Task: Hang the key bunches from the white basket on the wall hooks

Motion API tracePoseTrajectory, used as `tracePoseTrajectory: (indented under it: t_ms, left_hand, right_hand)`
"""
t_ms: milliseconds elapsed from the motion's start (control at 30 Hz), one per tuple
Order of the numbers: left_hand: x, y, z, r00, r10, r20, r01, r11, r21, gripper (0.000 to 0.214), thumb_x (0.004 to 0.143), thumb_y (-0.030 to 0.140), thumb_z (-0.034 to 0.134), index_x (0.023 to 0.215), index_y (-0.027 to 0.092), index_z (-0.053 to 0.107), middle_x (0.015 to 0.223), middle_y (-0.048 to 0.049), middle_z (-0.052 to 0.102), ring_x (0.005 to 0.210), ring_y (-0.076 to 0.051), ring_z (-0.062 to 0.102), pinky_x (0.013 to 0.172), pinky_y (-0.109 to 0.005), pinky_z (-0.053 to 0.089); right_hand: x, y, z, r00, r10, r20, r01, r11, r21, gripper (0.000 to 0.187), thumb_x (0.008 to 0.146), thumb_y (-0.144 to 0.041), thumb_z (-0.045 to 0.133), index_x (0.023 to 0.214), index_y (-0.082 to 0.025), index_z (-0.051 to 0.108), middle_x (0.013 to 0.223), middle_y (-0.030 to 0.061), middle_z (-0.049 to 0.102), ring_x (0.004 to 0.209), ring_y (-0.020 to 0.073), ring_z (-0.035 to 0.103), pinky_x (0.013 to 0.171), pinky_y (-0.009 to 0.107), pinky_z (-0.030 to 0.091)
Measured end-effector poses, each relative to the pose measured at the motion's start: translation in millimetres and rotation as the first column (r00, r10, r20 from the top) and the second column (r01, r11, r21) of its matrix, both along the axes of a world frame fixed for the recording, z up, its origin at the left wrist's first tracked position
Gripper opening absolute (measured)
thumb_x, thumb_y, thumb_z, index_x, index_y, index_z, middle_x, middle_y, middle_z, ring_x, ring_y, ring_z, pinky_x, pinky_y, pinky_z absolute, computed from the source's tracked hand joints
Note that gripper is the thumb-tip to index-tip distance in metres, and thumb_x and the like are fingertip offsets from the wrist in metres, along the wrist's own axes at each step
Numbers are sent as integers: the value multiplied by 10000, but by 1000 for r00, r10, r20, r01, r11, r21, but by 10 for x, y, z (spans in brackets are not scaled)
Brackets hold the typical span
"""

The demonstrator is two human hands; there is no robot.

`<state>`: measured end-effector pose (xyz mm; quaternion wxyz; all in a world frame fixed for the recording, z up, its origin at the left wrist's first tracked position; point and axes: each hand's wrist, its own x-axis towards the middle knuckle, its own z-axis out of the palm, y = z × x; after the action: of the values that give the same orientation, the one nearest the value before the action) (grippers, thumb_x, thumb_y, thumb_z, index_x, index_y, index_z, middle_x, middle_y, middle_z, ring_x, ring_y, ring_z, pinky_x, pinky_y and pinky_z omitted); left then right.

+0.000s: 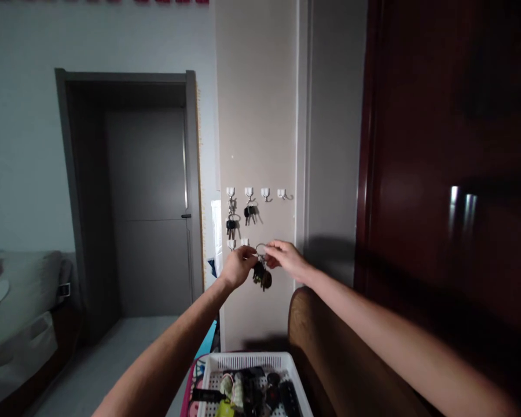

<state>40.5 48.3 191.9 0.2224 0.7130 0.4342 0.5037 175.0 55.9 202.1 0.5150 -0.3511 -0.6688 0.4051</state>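
Note:
Both my arms reach out to a beige wall panel. My left hand and my right hand pinch the metal ring of a bunch of dark keys between them, in front of the lower row of white hooks. The keys dangle below the ring. On the upper row of white hooks, two further key bunches hang from the two left hooks; the two right hooks are bare.
A white perforated basket with dark keys and small items sits below my arms. A brown rounded chair back stands on the right, a dark wooden door beyond it. A grey doorway opens at left.

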Motion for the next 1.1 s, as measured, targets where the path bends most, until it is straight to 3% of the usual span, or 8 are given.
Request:
tracePoseTrajectory:
  t_ms: [167,333,500,800,1100]
  left_hand:
    - [-39,68,144,999,-31,21,31,999,-43,212,601,205,436,792,131,488,616,-3,508,564,-84,492,469,-171,351]
    - [-99,88,140,1000,-25,8,26,998,-61,224,604,218,432,804,130,480,644,-14,515,572,-88,494,464,-173,355]
    - [-187,163,52,1000,-10,0,10,996,-89,239,605,220,427,820,130,480,675,-23,523,588,-92,498,489,-187,367]
    - [-277,294,-74,1000,-5,-16,3,989,-150,245,610,219,426,833,132,478,708,-26,520,604,-94,499,501,-190,366]
    - [-252,372,-240,1000,-18,-11,15,983,-183,234,612,204,430,827,125,479,691,-27,531,600,-94,505,508,-196,366]
  right_hand:
    - [5,259,636,985,-155,-73,159,985,63,64,664,-166,457,612,-139,431,457,-28,489,378,46,447,378,172,369]
    - [21,527,914,938,-340,-74,345,935,77,87,684,-144,437,599,-144,417,437,-38,467,356,32,426,340,144,346]
    - [38,793,990,892,-449,-46,452,889,81,103,697,-160,425,595,-151,413,440,-40,458,342,24,408,333,136,338]
    - [12,1174,1007,852,-522,-29,523,851,48,54,705,-171,416,670,-146,448,484,-30,483,364,27,431,346,136,357]
    - [31,1237,857,842,-539,-17,539,842,15,44,697,-149,428,679,-125,460,468,-33,469,349,25,428,351,145,365]
